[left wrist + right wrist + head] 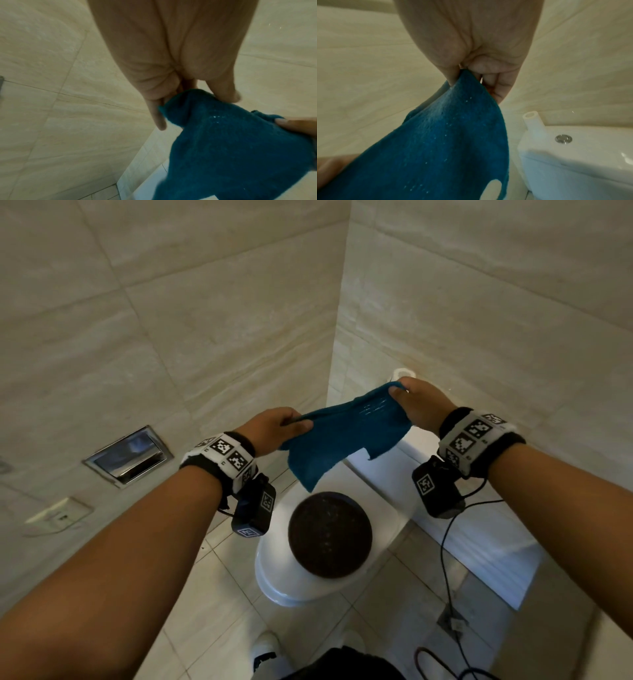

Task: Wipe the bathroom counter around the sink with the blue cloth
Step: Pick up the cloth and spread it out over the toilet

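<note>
No sink or desk in view. Blue cloth (346, 436) is in mid-air over the toilet (308, 570), stretched between both hands and touching nothing else. Left hand (274, 428) grip pinches the cloth's left end, thumb over it; right hand (419, 405) grip pinches the far right corner. Lower cloth edge hangs loose above the dark lid (329, 534). Cistern (576, 162) is just right of it; tiled walls are close behind.

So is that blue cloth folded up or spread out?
Spread out, not flat: the blue cloth hangs stretched in the air between the left hand and right hand, each pinching an upper edge, the rest drooping.
</note>
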`<state>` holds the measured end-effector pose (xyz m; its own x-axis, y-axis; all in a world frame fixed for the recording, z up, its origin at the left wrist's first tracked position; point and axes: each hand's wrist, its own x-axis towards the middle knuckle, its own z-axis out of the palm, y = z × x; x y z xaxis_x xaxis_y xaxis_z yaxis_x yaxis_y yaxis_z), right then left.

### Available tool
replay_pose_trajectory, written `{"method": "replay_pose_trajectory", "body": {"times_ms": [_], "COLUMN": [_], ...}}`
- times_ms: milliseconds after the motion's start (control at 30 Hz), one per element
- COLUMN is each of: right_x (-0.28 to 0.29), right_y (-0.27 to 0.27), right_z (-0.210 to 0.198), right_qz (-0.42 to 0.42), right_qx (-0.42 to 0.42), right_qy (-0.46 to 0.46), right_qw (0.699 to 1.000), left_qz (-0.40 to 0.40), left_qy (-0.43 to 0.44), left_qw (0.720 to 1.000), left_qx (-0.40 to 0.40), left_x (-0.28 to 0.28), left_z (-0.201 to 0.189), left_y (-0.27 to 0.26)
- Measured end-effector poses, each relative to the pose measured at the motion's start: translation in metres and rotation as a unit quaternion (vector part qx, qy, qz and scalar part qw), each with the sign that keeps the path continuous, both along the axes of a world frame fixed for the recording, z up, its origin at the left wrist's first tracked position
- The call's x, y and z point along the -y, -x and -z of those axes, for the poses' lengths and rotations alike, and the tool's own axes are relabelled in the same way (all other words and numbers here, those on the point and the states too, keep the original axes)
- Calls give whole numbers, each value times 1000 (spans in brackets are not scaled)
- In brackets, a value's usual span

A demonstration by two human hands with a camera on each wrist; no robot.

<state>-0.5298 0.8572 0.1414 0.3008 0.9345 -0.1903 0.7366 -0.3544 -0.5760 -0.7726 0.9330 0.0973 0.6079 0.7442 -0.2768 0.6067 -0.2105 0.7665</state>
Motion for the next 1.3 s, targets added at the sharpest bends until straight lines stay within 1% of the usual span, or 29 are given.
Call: {"method": "replay_pose_trajectory", "body": {"times_ms": [133, 200, 233, 300, 333, 367, 433, 500, 600, 633, 700, 767, 800, 833, 900, 967, 1033, 1100, 1133, 1167, 1233, 1267, 1300], "right_x": [1, 1, 1, 5, 7, 8, 10, 10, 7, 8, 8, 9, 9, 8, 8, 9, 9, 8, 7, 7, 6, 5, 4], "right_y": [-1, 2, 3, 3, 3, 3, 4, 7, 8, 9, 7, 2, -2, -4, -5, -3, -3, -5, -7, -8, -9, -10, -12], "right_z": [-1, -3, -3, -3, -3, -2, 0, 2, 5, 4, 3, 2, 3, 4, 3, 2, 2, 5, 7, 9, 10, 10, 10], "right_qz": [62, 87, 107, 163, 179, 180, 162, 165, 204, 195, 150, 142, 133, 118, 79, 58, 34, 18, 22, 37, 66, 69, 66], "right_qx": [-56, -104, -155, -276, -312, -323, -328, -328, -342, -344, -351, -412, -421, -401, -332, -244, -153, -96, -96, -130, -256, -306, -316], "right_qy": [-6, 1, 6, 16, 21, 31, 53, 58, 43, 48, 59, 33, 24, 21, 17, 5, -6, -20, -28, -30, -15, -9, -6], "right_qw": [996, 991, 982, 947, 933, 929, 929, 928, 916, 917, 922, 899, 897, 908, 940, 968, 988, 995, 995, 990, 964, 949, 946], "left_qz": [22, 1, -14, -33, -39, -45, -71, -115, -167, -171, -167, -151, -144, -140, -141, -149, -164, -175, -175, -175, -173, -171, -168], "left_qy": [-3, 27, 48, 58, 52, 37, -5, -5, 71, 99, 146, 159, 140, 102, 5, -62, -84, -66, -55, -46, -38, -38, -40], "left_qw": [999, 1000, 998, 997, 998, 998, 997, 993, 976, 970, 957, 955, 960, 969, 982, 983, 979, 978, 978, 977, 976, 976, 976], "left_qx": [-22, 5, 24, 30, 19, 7, -4, 27, 118, 145, 188, 201, 193, 177, 129, 89, 82, 95, 102, 109, 126, 131, 130], "left_x": [-3, -4, -5, -8, -9, -10, -11, -11, -9, -8, -8, -11, -12, -14, -18, -19, -21, -20, -20, -20, -21, -21, -22], "left_z": [-1, -1, -1, -3, -4, -5, -5, -4, -4, -6, -7, -6, -4, -3, -1, 0, 3, 3, 3, 2, -1, -2, -3], "left_y": [5, 6, 7, 9, 10, 11, 11, 10, 9, 9, 12, 14, 14, 15, 14, 14, 14, 13, 12, 12, 12, 13, 14]}}
